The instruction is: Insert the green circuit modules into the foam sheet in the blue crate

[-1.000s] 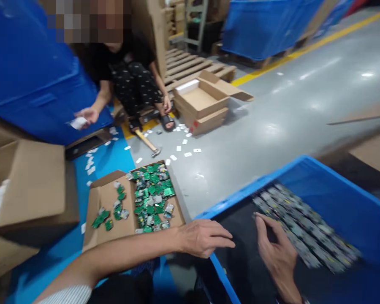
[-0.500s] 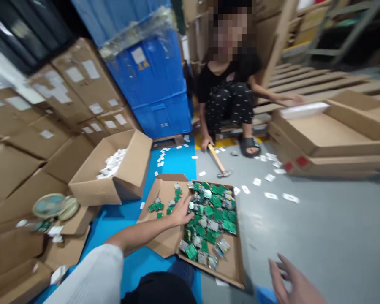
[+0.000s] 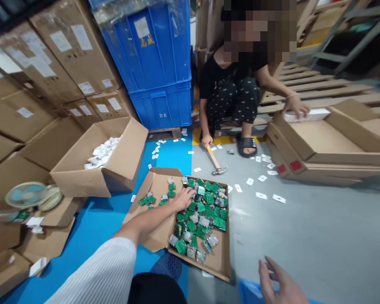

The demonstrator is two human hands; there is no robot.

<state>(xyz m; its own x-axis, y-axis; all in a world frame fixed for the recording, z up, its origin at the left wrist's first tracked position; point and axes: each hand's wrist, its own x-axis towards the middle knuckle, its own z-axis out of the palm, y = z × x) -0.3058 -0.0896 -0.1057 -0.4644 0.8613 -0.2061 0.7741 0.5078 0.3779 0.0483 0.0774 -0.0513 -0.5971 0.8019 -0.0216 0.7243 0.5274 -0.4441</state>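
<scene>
My left hand [image 3: 184, 198] reaches over the near-left edge of an open shallow cardboard box [image 3: 223, 257] filled with green circuit boards [image 3: 209, 197] carrying grey metal parts. Its fingers are slightly bent and rest on boards near the box's upper left; no firm hold shows. Several more boards [image 3: 147, 199] lie on the box's opened flap [image 3: 136, 217]. At the bottom right, my right hand [image 3: 281, 283] is partly cut off by the frame edge, its fingers apart and nothing in them. It is beside a blue plastic item [image 3: 250, 291], mostly out of view.
Across from me a squatting person [image 3: 231, 80] grips a hammer [image 3: 213, 158] and touches a stacked cardboard tray [image 3: 335, 158]. Small white plates [image 3: 261, 195] litter the floor. Left are a carton [image 3: 79, 181] of white pieces, a fan [image 3: 27, 194], and stacked boxes; blue crates [image 3: 160, 101] stand behind.
My view has shifted slightly. My left hand's fingers have moved from spread to bent onto the boards. The other person's hand has come down onto the white piece at the tray's edge.
</scene>
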